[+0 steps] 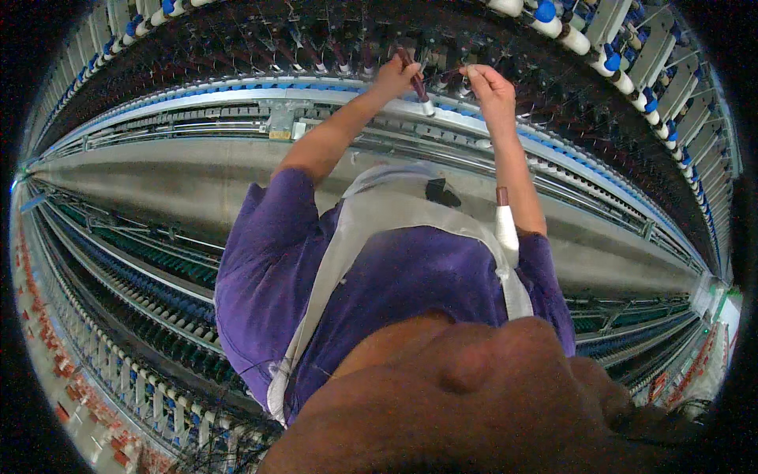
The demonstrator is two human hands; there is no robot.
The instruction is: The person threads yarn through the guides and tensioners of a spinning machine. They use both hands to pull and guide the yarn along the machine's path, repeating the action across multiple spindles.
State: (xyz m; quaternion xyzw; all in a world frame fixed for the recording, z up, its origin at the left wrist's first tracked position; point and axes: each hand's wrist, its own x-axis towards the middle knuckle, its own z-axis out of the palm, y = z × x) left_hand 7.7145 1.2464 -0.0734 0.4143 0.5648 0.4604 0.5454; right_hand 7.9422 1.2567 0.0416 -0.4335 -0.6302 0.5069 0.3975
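Observation:
My left hand (395,79) is wrapped round a dark brown bobbin (421,93) with a white lower end, held at a slant over the near rail of the spinning machine. To its right, my right hand (493,88) is raised with thumb and forefinger pinched together. What lies in that pinch is too small to make out. Between the two hands stand dark spindles with white ends, partly blurred. A row of similar dark brown bobbins (342,59) runs along the machine to the left of my left hand.
The blue-edged rail (316,91) curves across below my hands, above a long grey metal panel (213,178). White and blue spools (570,38) hang overhead on the right. A white bobbin with a brown tip (506,229) sits by my apron strap. Another machine (150,276) stands behind me.

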